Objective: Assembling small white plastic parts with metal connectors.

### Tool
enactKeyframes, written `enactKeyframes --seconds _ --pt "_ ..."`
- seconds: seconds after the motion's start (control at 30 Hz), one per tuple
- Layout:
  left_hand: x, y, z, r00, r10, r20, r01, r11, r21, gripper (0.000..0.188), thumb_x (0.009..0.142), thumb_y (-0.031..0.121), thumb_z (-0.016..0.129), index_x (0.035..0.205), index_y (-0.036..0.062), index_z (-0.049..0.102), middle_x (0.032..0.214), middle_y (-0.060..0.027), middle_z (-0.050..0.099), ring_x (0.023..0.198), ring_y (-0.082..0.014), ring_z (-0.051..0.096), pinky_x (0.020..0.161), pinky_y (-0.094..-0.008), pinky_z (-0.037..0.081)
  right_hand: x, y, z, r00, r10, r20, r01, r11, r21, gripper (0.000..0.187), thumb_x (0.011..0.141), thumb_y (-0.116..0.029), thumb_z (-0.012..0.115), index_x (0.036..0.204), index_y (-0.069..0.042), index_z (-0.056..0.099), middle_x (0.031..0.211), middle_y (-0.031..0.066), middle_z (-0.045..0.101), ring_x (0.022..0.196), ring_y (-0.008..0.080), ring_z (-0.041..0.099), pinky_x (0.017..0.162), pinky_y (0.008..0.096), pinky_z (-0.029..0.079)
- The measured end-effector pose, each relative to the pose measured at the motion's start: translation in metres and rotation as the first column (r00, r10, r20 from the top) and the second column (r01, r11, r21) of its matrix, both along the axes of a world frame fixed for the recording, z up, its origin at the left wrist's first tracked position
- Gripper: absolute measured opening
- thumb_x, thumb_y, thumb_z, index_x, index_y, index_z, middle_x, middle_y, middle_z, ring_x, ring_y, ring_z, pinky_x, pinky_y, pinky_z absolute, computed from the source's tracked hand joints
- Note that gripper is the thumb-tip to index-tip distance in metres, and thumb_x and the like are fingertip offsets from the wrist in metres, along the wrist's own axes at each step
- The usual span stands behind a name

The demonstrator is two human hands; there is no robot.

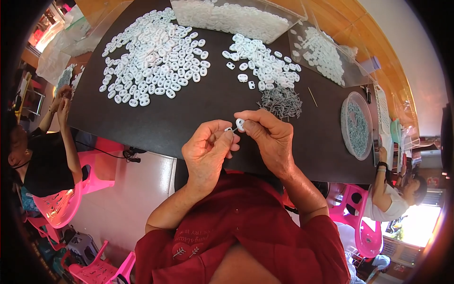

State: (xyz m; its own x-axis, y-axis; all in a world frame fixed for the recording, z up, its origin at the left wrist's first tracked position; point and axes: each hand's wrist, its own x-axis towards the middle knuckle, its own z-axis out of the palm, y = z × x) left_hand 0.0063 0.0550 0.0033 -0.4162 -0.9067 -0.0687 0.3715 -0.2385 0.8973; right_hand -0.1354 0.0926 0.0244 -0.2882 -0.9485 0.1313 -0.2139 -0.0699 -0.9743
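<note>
Both of my hands meet above the dark table's near edge. My left hand pinches a small white plastic piece between thumb and fingers. A white oval piece with two holes sits between the thumb and forefinger of my right hand. The two pieces are close together, with a thin dark part between them; whether they are joined I cannot tell. Just beyond my right hand lies a heap of small slender grey pieces. A pile of white plastic pieces adjoins it.
A large spread of white two-holed ovals covers the far left tabletop. Clear bins of white pieces stand along the back. A round tub of grey-green pieces and a thin stick lie right. People sit at both sides.
</note>
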Motion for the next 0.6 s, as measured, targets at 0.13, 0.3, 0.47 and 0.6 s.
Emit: enactKeyframes --seconds 0.13,0.3,0.47,0.6 --pt "-0.0001 -0.0004 -0.0023 0.999 0.005 -0.031 -0.005 1.0 0.012 0.015 0.09 0.002 0.056 0.104 -0.0021 0.058 0.083 -0.0069 0.065 0.067 -0.0074 0.06 0.055 -0.0177 0.045 0.0017 0.0006 -0.0011 0.998 -0.003 -0.059 0.001 1.0 -0.022 0.016 0.088 0.001 0.055 0.101 0.001 0.066 0.082 0.0022 0.059 0.075 0.0076 0.054 0.068 0.0212 0.045" --pt "0.0002 -0.0006 -0.0017 1.0 0.016 -0.002 -0.016 1.0 0.016 0.015 0.09 0.003 0.056 0.104 -0.0016 0.058 0.082 -0.0063 0.065 0.067 -0.007 0.06 0.055 -0.0178 0.045 0.0028 -0.0004 -0.0017 0.997 -0.004 -0.076 0.002 1.0 -0.028 0.017 0.088 0.002 0.055 0.101 0.0 0.066 0.081 0.0022 0.058 0.075 0.0079 0.054 0.068 0.0214 0.045" --pt "0.001 0.0003 -0.0021 1.0 0.014 -0.008 -0.014 1.0 -0.004 0.014 0.09 0.003 0.056 0.103 -0.0014 0.058 0.082 -0.0059 0.065 0.067 -0.0067 0.059 0.055 -0.0176 0.044 0.0035 -0.0001 -0.0024 0.996 0.001 -0.09 -0.004 1.0 -0.029 0.017 0.088 0.003 0.055 0.101 0.001 0.066 0.081 0.0023 0.058 0.075 0.008 0.054 0.068 0.0214 0.045" --pt "-0.0007 0.0012 -0.0023 1.0 0.018 -0.003 -0.018 1.0 0.001 0.014 0.09 0.002 0.056 0.103 -0.0015 0.058 0.082 -0.0055 0.065 0.067 -0.0062 0.059 0.055 -0.0174 0.044 0.0028 0.0013 -0.0038 0.988 -0.012 -0.157 0.007 1.0 -0.029 0.016 0.088 0.003 0.055 0.101 0.001 0.065 0.082 0.0021 0.059 0.076 0.0076 0.054 0.069 0.0214 0.045"
